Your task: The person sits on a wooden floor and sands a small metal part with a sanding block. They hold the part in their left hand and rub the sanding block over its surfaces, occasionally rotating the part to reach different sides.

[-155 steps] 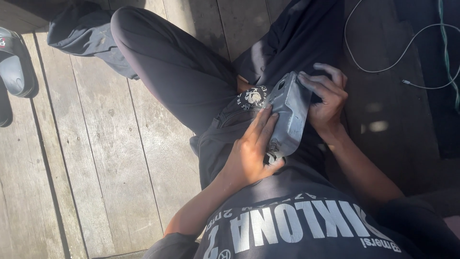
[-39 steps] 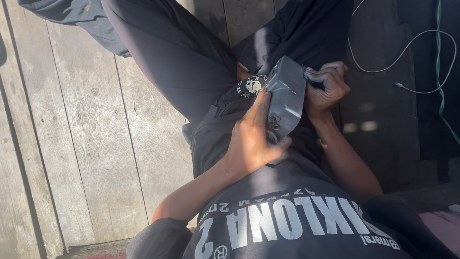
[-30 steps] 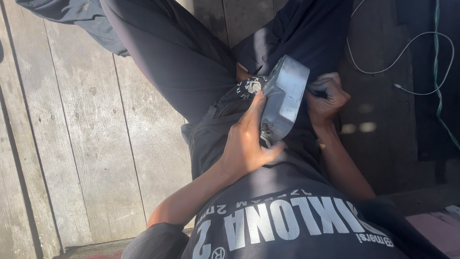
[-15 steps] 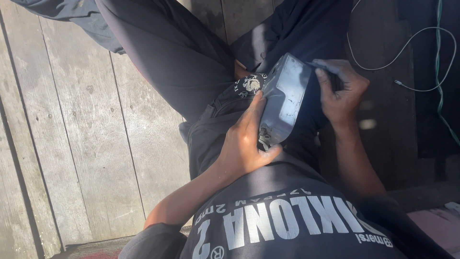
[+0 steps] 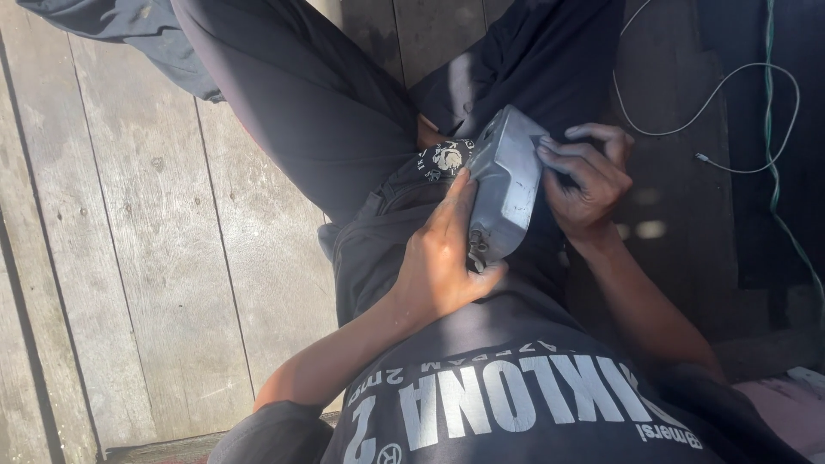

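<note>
1. Grey box-shaped device (image 5: 505, 185) rests in the lap, tilted, on the dark trousers (image 5: 344, 129) of a seated person, held between both hands.
2. Left hand (image 5: 443, 258) grips the device's near and left side; thumb wraps under its lower end, fingers lie along its left edge.
3. Right hand (image 5: 584, 176) clasps the device's right side, fingers curled over the far right corner, partly in shadow.
4. Small patch with a pale emblem (image 5: 447, 159) on the dark cloth, just beside the device's left edge.
5. Wooden plank floor (image 5: 155, 258), weathered grey, carries the person; sunlit at left.
6. Thin white cable (image 5: 713, 103) loops over the shaded floor at far right, well apart from the hands.
</note>
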